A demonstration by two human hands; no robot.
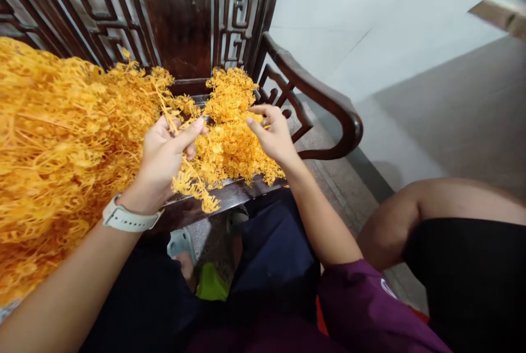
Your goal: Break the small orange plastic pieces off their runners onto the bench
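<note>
A big heap of orange artificial plant sprigs (pixel 53 139) covers the seat of a dark carved wooden bench (pixel 184 18). My left hand (pixel 166 155), with a pale watch on its wrist, pinches a thin orange stem between thumb and fingers. My right hand (pixel 271 134) reaches into a smaller clump of orange sprigs (pixel 228 123) near the bench's armrest, its fingers apart and touching the sprigs. Both hands are close together over the front of the seat.
The bench's curved armrest (pixel 324 106) lies right of my right hand. My knees, in dark shorts, are below the seat edge, with a green shoe (pixel 211 283) on the floor. Pale floor tiles (pixel 411 46) stretch to the right.
</note>
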